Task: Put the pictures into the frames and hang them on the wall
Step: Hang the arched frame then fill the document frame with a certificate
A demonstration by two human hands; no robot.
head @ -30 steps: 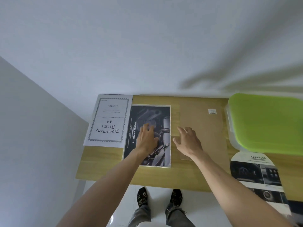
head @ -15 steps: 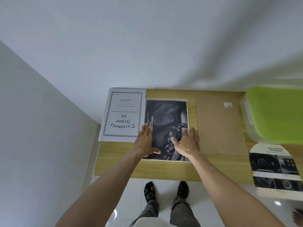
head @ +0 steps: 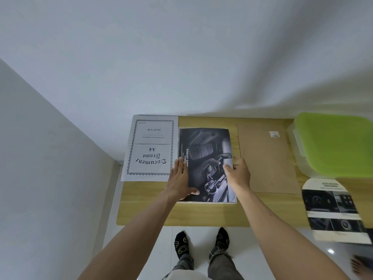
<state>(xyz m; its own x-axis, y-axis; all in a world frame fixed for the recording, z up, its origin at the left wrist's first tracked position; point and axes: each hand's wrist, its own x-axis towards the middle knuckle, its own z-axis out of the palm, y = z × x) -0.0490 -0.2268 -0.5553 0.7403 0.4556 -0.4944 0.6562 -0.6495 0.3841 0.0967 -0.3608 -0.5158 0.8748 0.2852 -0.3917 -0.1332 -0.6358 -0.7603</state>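
A dark car-interior picture (head: 205,150) lies on a pale frame whose white edge (head: 205,202) shows at the near side, in the middle of the wooden table (head: 181,214). My left hand (head: 180,178) rests on the picture's left edge with the thumb over its near corner. My right hand (head: 238,174) holds the right edge, thumb on top of the print. A brown backing board (head: 266,156) lies flat to the right. A white "Document Frame A4" insert sheet (head: 150,148) lies to the left.
A clear box with a green lid (head: 333,144) stands at the table's right end. A second car picture (head: 333,209) hangs over the near right edge. The white wall rises right behind the table. My socked feet (head: 201,241) stand on the white floor below.
My right hand came off the brown board to the picture's right edge. My left hand slid from the middle of the picture to its left edge. The view shifted so the table sits further right.
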